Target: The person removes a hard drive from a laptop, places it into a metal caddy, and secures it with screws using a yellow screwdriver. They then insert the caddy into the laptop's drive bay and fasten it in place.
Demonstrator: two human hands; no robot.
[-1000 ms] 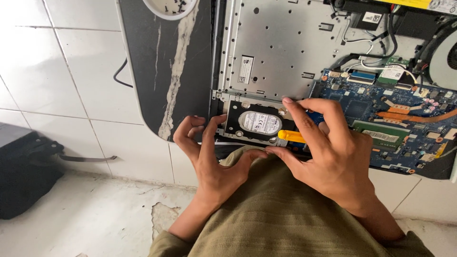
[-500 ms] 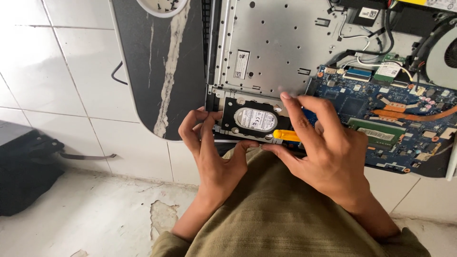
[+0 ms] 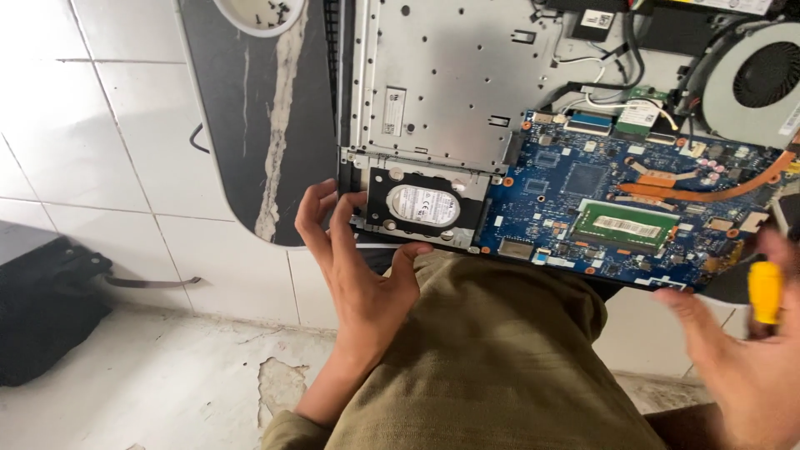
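Observation:
An opened laptop (image 3: 450, 100) lies on a dark table, its blue circuit board (image 3: 583, 179) and a black hard drive (image 3: 423, 207) exposed at the near edge. My left hand (image 3: 358, 267) rests at the drive's left corner, fingers touching its metal bracket and thumb under the laptop's edge. Down at the right edge of view, away from the laptop, my right hand (image 3: 742, 367) holds a yellow-handled screwdriver (image 3: 765, 292).
A cooling fan (image 3: 762, 79) and copper heat pipe sit at the laptop's far right. A white bowl (image 3: 262, 12) with small screws stands on the dark marbled table (image 3: 267, 142). A black bag (image 3: 42, 308) lies on the tiled floor at left.
My right hand has pulled away from the hard drive to the right, taking the screwdriver with it. The left hand stays at the drive's left corner.

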